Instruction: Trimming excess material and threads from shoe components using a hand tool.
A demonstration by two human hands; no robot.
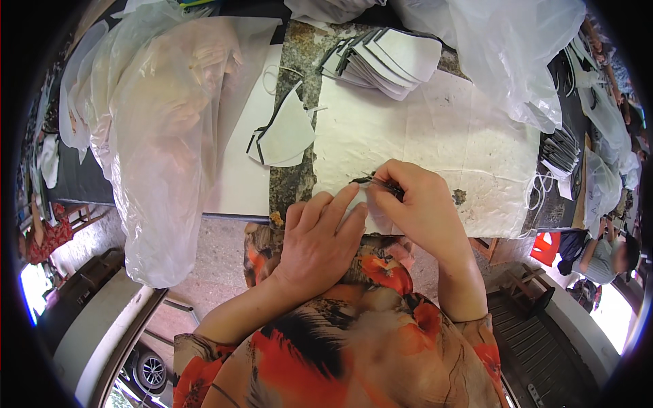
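Near the worktable's front edge, my left hand (320,234) holds a folded white face mask (375,219) with dark edging against the surface, its fingers over the piece. Pinched in my right hand (418,197) are small dark thread snips (389,188), their tip by the mask's dark edge and my left index finger. My fingers cover much of the mask and the snips. Left of my hands lies another folded white mask (289,132) with black trim. A fanned stack of similar masks (391,61) rests at the far side.
A creased white sheet (442,136) covers the table's middle. Large clear plastic bags stand left (163,149) and far right (517,54). White cord loops (541,190) and another mask bundle (561,151) lie at right. Beyond, a person (605,258) sits near a red stool (545,247).
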